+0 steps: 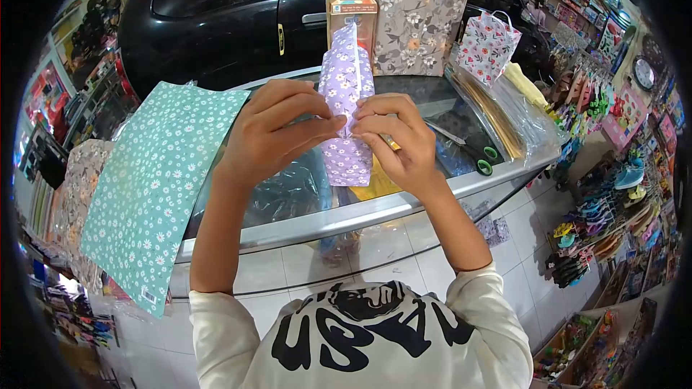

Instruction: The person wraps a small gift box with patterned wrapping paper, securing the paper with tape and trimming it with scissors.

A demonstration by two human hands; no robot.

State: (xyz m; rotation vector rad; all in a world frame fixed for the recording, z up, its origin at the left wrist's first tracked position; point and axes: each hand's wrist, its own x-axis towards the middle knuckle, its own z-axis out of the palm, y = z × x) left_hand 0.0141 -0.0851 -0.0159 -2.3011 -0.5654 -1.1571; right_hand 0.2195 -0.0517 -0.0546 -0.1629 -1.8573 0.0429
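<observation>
A package in purple floral wrapping paper (348,166) stands on the glass counter in front of me, tall and narrow, with a pale seam running up its upper part. My left hand (277,126) is at its left side, thumb and fingers pinched together on the paper near the middle. From the other side my right hand (396,133) meets it, with bent fingertips pinching the paper close to the seam. The fingertips of both hands nearly touch. Whether a small piece of tape is between them is too small to tell. A ring shows on the right hand.
Green daisy-print wrapping paper (162,173) hangs over the counter's left edge. Scissors (483,162) with green-lined handles lie at right, near plastic-sleeved gold sheets (497,119). Behind stand a box (351,6), a large floral-wrapped gift (414,36), a floral bag (489,47) and a black car (216,36).
</observation>
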